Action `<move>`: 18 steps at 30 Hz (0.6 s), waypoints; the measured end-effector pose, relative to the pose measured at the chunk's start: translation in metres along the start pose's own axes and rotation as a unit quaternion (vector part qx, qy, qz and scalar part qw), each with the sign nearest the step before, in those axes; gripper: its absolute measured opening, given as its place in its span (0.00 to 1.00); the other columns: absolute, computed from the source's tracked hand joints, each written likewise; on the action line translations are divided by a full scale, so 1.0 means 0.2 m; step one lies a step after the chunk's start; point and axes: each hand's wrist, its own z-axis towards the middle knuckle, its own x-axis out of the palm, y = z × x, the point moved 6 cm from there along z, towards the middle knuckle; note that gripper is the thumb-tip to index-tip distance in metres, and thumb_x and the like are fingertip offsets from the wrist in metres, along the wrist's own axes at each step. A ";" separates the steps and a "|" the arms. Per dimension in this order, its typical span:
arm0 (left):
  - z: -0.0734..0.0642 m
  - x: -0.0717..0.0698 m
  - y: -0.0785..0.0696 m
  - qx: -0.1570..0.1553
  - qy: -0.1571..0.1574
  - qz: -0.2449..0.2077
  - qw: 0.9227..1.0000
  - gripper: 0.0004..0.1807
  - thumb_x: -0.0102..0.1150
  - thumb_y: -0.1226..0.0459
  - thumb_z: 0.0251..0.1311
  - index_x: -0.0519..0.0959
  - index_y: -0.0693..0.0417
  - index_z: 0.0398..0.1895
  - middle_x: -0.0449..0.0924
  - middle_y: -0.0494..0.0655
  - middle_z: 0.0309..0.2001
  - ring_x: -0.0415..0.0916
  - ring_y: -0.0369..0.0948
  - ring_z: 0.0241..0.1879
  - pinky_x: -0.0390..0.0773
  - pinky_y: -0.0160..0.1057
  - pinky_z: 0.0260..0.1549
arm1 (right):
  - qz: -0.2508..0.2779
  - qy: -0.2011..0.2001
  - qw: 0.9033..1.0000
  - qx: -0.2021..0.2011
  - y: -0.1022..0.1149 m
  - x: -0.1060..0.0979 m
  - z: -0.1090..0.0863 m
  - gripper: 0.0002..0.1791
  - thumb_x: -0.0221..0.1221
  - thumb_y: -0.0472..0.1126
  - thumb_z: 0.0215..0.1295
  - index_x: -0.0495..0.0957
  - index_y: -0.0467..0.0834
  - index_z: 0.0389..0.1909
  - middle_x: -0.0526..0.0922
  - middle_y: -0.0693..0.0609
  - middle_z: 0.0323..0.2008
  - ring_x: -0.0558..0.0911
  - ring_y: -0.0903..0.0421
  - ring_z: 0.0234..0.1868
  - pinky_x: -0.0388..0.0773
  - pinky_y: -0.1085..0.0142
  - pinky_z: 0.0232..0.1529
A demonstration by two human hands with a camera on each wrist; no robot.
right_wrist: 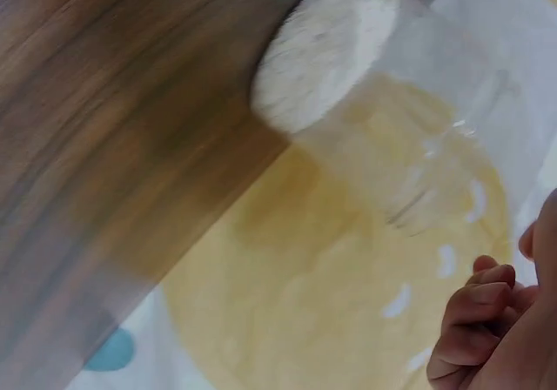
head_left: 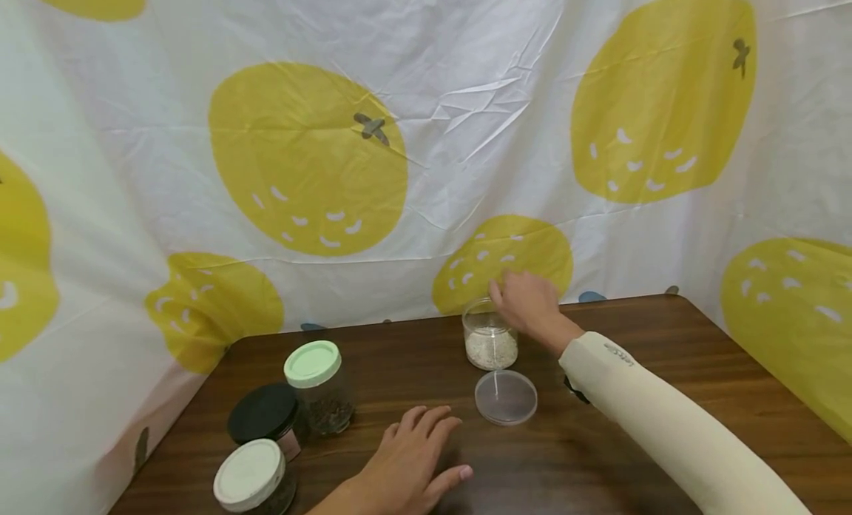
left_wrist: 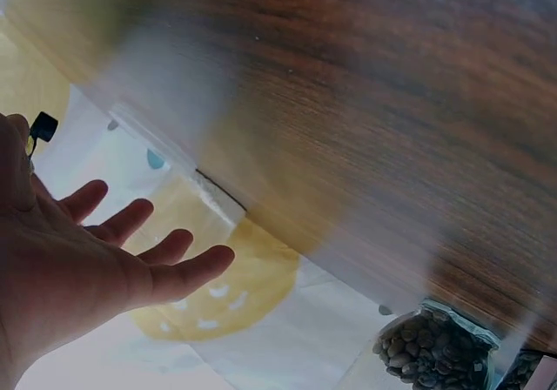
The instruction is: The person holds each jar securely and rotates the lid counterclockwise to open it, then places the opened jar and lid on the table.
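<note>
Toward the back of the table stands a clear jar [head_left: 491, 345], partly filled with pale white grains [right_wrist: 326, 55]. My right hand [head_left: 527, 300] is at the jar's upper right rim with its fingers curled in. In the right wrist view the bunched fingers [right_wrist: 479, 320] are beyond the jar's mouth, and nothing shows between them. A clear round lid [head_left: 506, 398] lies on the table in front of the jar. My left hand [head_left: 411, 463] is palm down, fingers spread, over the front of the table, left of the lid, holding nothing.
At the left are a jar with a light green lid [head_left: 313, 364] and dark contents, a black-lidded jar [head_left: 264, 413], and a white-lidded jar [head_left: 249, 473]. The brown wooden table [head_left: 413, 367] meets a fruit-printed curtain [head_left: 426, 167] at the back and sides.
</note>
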 end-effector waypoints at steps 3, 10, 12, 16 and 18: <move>0.00 0.00 -0.01 0.000 0.001 0.003 1.000 0.34 0.47 0.37 0.71 0.67 0.46 0.71 0.64 0.50 0.73 0.64 0.59 0.69 0.74 0.67 0.52 | 0.031 -0.035 0.999 -0.015 0.10 -0.05 -0.01 0.24 0.45 0.56 0.75 0.74 0.45 0.25 0.78 0.44 0.22 0.80 0.44 0.23 0.72 0.52 0.19; 0.00 0.01 0.00 0.005 0.011 -0.005 1.000 0.34 0.47 0.38 0.72 0.66 0.46 0.72 0.63 0.51 0.74 0.63 0.58 0.69 0.74 0.67 0.51 | 0.155 0.005 0.986 -0.061 0.42 -0.12 -0.04 0.17 0.49 0.54 0.74 0.75 0.46 0.35 0.77 0.51 0.25 0.75 0.53 0.25 0.71 0.61 0.26; 0.00 0.02 0.00 0.005 0.016 -0.007 1.000 0.34 0.46 0.37 0.72 0.65 0.46 0.72 0.63 0.50 0.74 0.63 0.58 0.69 0.74 0.67 0.52 | 0.205 0.041 0.974 -0.085 0.53 -0.12 -0.05 0.17 0.51 0.54 0.74 0.76 0.44 0.42 0.80 0.51 0.32 0.77 0.54 0.29 0.74 0.61 0.32; 0.01 0.03 0.00 0.003 0.025 0.004 1.000 0.36 0.45 0.36 0.72 0.65 0.46 0.73 0.63 0.49 0.74 0.65 0.57 0.68 0.75 0.65 0.51 | 0.283 0.118 0.942 -0.137 0.72 -0.10 -0.08 0.22 0.57 0.55 0.73 0.72 0.43 0.57 0.81 0.46 0.48 0.81 0.50 0.44 0.78 0.56 0.47; 0.01 0.04 -0.01 0.003 0.024 0.012 1.000 0.36 0.45 0.36 0.71 0.65 0.46 0.73 0.64 0.49 0.73 0.66 0.56 0.67 0.76 0.64 0.49 | 0.298 0.153 0.929 -0.159 0.80 -0.09 -0.10 0.28 0.59 0.56 0.71 0.68 0.43 0.62 0.79 0.44 0.56 0.81 0.49 0.52 0.78 0.55 0.53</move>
